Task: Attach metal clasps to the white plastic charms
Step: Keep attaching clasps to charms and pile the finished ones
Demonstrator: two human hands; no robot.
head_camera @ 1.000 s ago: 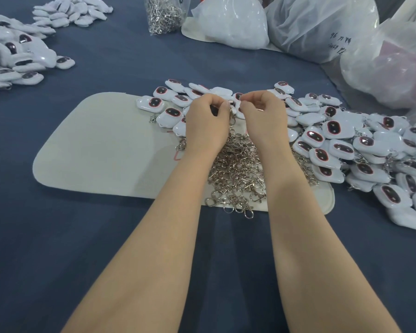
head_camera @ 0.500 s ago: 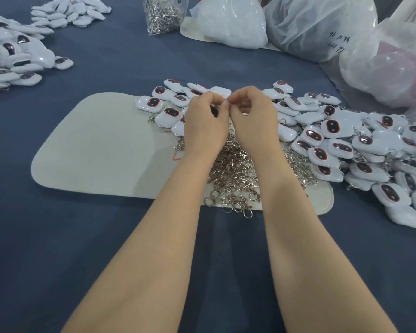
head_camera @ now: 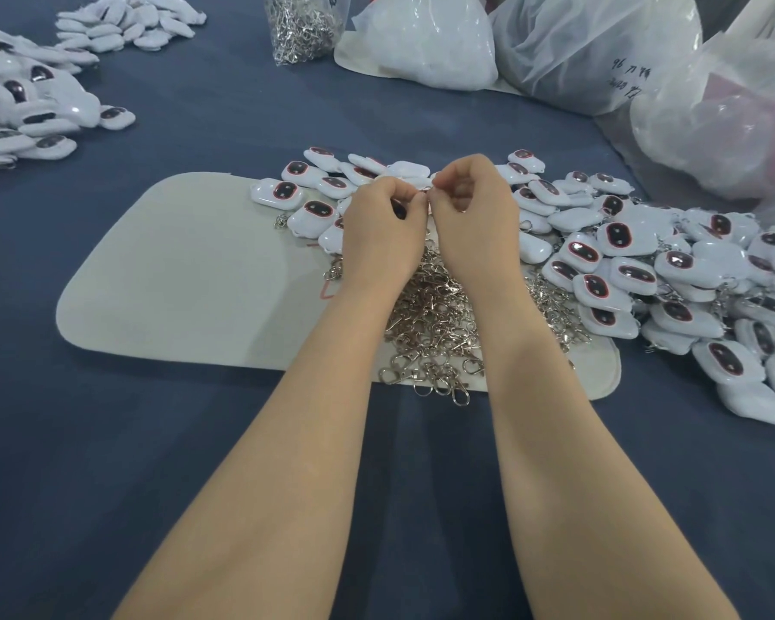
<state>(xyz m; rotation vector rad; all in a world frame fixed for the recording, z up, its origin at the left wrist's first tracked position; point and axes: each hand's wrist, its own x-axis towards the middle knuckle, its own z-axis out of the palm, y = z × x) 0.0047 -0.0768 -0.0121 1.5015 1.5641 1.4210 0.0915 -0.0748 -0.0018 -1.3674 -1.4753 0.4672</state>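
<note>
My left hand [head_camera: 379, 226] and my right hand [head_camera: 475, 217] meet fingertip to fingertip above a heap of silver metal clasps [head_camera: 435, 319] on a pale mat [head_camera: 189, 279]. The left hand is closed around a white charm with a dark oval face, mostly hidden by the fingers. The right hand pinches something small at the meeting point, apparently a clasp; it is too small to see clearly. White charms [head_camera: 623, 266] are piled behind and to the right of my hands.
More white charms lie in piles at the far left [head_camera: 32, 114] and back left [head_camera: 126, 22]. A clear bag of clasps [head_camera: 303, 26] stands at the back. Large plastic bags [head_camera: 600, 51] crowd the back right. The table cloth is dark blue.
My right hand moved left toward the left hand until the fingertips met; both hands have stayed together over the clasp heap since.
</note>
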